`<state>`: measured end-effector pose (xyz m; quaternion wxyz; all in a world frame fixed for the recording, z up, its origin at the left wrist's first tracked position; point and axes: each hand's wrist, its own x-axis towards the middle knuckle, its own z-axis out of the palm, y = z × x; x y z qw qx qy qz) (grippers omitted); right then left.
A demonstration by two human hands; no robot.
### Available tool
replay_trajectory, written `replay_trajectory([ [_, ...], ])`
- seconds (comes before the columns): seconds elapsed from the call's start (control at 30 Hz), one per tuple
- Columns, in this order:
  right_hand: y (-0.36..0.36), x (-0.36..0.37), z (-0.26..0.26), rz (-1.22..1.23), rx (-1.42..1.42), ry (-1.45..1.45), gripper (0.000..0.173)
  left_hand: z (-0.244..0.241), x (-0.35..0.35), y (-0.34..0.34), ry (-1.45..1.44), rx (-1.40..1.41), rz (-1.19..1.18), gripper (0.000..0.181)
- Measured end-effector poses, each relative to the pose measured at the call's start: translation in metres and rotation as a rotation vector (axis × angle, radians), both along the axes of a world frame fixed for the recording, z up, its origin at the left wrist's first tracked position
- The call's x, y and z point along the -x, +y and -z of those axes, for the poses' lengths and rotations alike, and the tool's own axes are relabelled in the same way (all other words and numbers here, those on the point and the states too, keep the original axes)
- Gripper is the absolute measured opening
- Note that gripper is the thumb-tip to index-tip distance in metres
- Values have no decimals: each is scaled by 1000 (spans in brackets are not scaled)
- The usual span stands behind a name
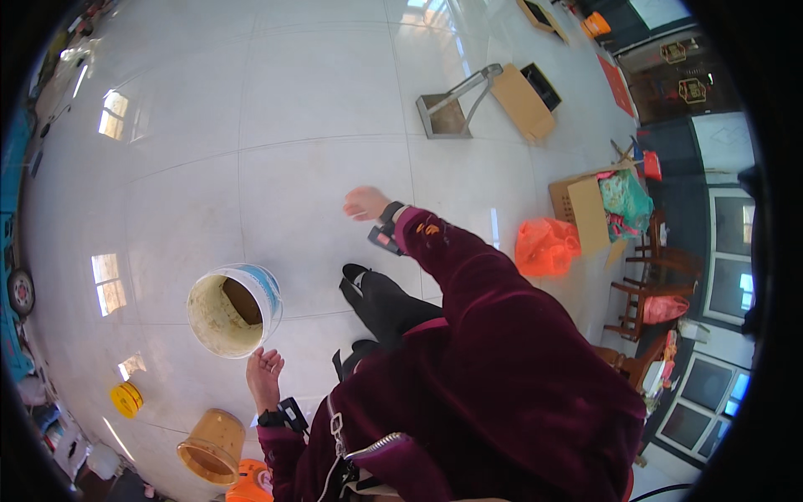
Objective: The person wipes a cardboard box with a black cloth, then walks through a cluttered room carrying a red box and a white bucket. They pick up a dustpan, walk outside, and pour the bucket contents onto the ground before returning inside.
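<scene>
A white plastic bucket (271, 295) with blue markings stands left of the feet, its mouth visible and its inside stained, with something brown at the bottom. My left hand (265, 376) is at the near edge of its rim, fingers curled; whether it grips the rim or handle cannot be told. My right hand (366, 202) hangs over the tiled floor, blurred, its fingers loosely curled, and nothing shows in it. Both wrists wear dark bands with small boxes. Below the bucket are a brown wooden-looking tub (219, 433), an orange bucket (249, 483) and a yellow round container (127, 400).
A metal dustpan (446, 116) with an upright handle lies ahead on the right, beside flattened cardboard (522, 103). Farther right are a red plastic bag (547, 248), an open carton (590, 216) of bags, and wooden chairs (655, 257). A blue wheeled vehicle (12, 251) lines the far left.
</scene>
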<state>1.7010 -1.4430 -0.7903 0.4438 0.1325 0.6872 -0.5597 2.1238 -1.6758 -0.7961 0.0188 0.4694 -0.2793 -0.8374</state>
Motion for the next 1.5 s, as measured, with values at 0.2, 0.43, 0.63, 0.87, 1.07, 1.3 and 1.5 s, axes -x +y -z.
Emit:
replay_trajectory([
  [0.2,87,38,-14,208,-62,46,18,2,25,9,-77,-38,52,34],
  [0.43,184,55,-15,511,-89,91,17,-2,29,-7,-384,-24,178,30],
  [0.63,273,74,-25,732,-139,163,19,-15,28,-28,-311,2,235,30],
  [0.87,318,109,-34,875,-304,351,31,-53,9,-46,-546,63,236,26],
  [1.07,336,113,-19,1100,-276,314,46,-109,21,-62,-639,83,437,28],
  [1.3,450,186,75,974,466,-267,43,-175,8,-68,-773,163,397,33],
  [1.5,562,181,102,737,386,-59,35,-179,34,-34,-427,330,432,33],
])
